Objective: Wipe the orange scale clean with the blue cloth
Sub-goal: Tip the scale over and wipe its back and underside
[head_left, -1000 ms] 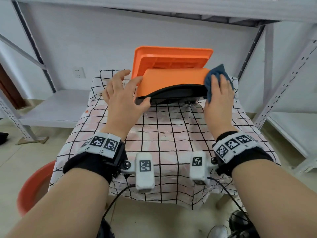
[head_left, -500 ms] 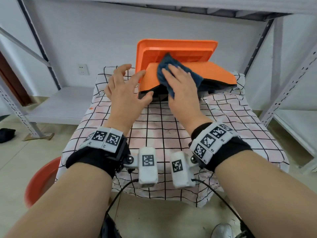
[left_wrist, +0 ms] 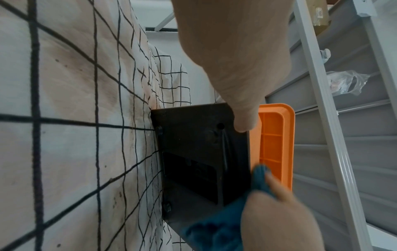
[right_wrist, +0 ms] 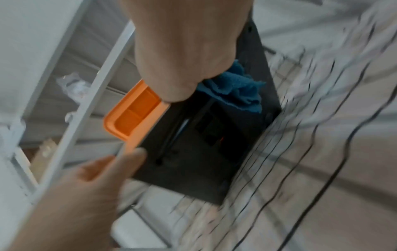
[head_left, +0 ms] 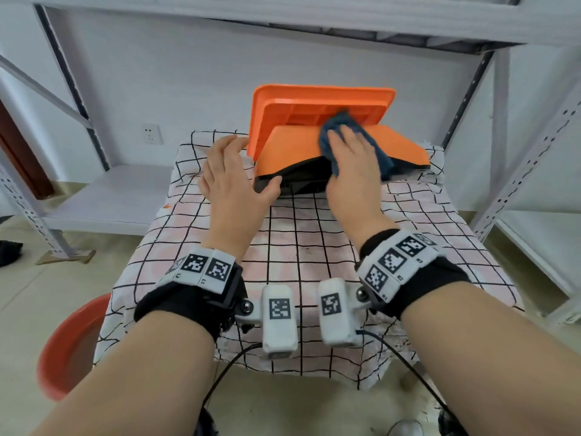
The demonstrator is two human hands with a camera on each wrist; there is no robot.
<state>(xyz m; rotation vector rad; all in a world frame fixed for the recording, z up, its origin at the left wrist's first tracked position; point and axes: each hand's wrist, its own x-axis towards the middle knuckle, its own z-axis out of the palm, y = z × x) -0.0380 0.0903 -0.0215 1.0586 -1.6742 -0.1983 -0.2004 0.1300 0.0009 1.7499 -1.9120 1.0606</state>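
The orange scale [head_left: 292, 149] stands tipped on its edge at the back of the table, its black underside [left_wrist: 199, 152] facing me and its platform upright behind. My left hand [head_left: 232, 177] holds its left end, thumb on the black underside and fingers against the orange edge. My right hand [head_left: 352, 165] lies flat over the blue cloth [head_left: 338, 121] and presses it on the orange housing near the middle. Part of the cloth [right_wrist: 240, 91] hangs bunched below the palm over the black underside.
The table wears a checked cloth [head_left: 314, 247]. White metal shelving [head_left: 518, 152] frames the table closely on the right, left and above, and a wall stands just behind the scale. A red basin [head_left: 69, 350] sits on the floor at the lower left.
My right hand swept the cloth from the scale's right end to its left part, then back to the middle and higher. My left hand stayed at the scale's left end.
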